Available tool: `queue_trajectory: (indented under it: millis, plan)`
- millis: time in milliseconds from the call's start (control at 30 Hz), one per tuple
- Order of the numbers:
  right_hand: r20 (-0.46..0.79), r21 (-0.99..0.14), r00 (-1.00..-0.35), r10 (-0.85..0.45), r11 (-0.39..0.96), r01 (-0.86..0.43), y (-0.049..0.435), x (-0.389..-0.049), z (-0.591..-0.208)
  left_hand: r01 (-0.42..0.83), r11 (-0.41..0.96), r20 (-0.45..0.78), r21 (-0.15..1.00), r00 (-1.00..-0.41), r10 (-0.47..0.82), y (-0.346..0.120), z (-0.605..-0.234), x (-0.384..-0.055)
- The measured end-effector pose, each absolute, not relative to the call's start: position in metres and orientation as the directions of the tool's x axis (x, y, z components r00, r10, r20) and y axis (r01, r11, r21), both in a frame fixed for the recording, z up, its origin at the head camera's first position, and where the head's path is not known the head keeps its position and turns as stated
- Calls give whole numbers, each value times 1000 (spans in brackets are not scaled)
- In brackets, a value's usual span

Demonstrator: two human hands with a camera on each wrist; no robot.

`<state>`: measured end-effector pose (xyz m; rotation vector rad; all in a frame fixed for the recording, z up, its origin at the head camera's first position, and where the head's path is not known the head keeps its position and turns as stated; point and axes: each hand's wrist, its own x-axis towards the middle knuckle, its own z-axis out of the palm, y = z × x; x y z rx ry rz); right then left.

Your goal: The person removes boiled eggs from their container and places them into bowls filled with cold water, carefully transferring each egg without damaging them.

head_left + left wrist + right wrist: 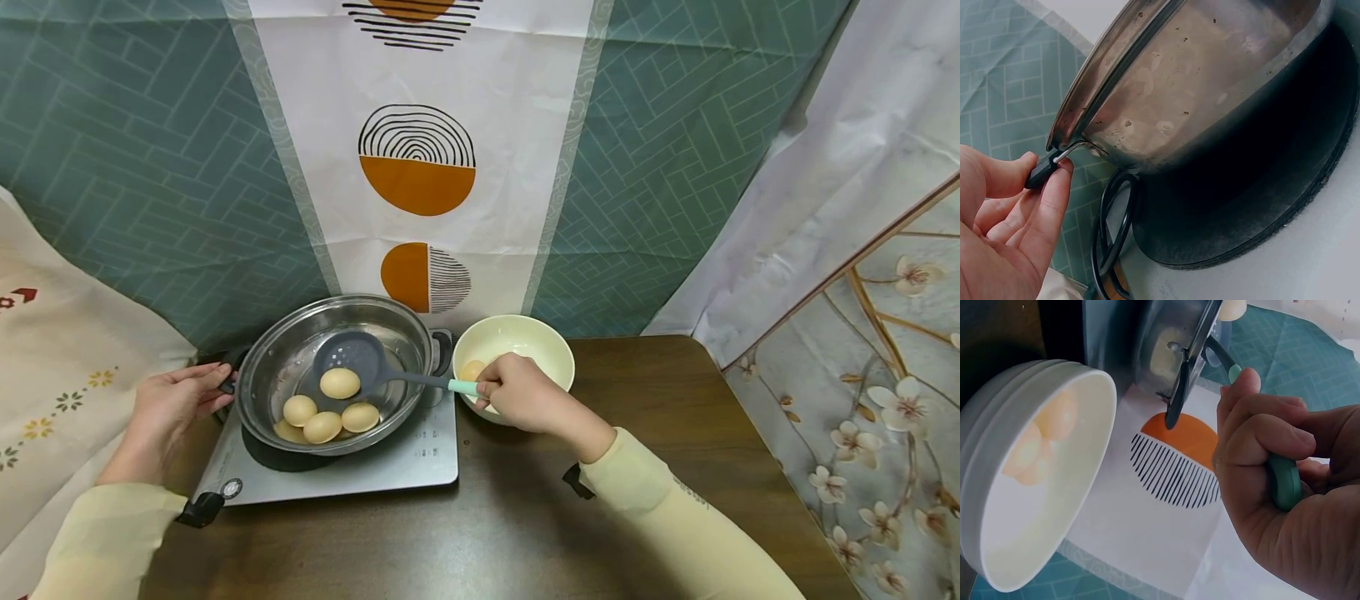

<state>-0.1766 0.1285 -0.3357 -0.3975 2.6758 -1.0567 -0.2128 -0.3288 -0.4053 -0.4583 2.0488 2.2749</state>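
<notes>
My left hand point(167, 407) pinches the black side handle point(1040, 172) of a steel pot point(405, 335) between thumb and fingers. The pot tilts over the cooktop, and a dark gap shows under its base in the left wrist view. My right hand point(521, 392) grips the mint-green handle end of a grey slotted skimmer point(347, 353). One brown egg point(340, 383) sits in the skimmer's bowl, held over the pot. Several more eggs point(322, 427) lie gathered low in the pot's near side. Beneath my right hand, a cream bowl point(534, 340) contains several eggs point(1057, 416).
A silver induction cooktop point(360, 477) with a black round plate point(1210, 237) is under the pot. A black cable point(1099, 250) loops beside it. The wooden table point(645, 392) reaches right of the bowl, and patterned curtains point(420, 275) hang close behind.
</notes>
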Motion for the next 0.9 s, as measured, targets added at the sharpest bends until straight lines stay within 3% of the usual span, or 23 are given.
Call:
queue_trajectory:
  millis: [500, 900]
  plan:
    - [-218, -789, -926, -307, 615, -18, 145, -179, -329, -254, -99, -269, 962, -946, -182, -328, -404, -213]
    - [-204, -832, -929, -308, 555, -1, 161, -178, -322, -233, -112, -250, 966, -952, -176, -328, -404, -212]
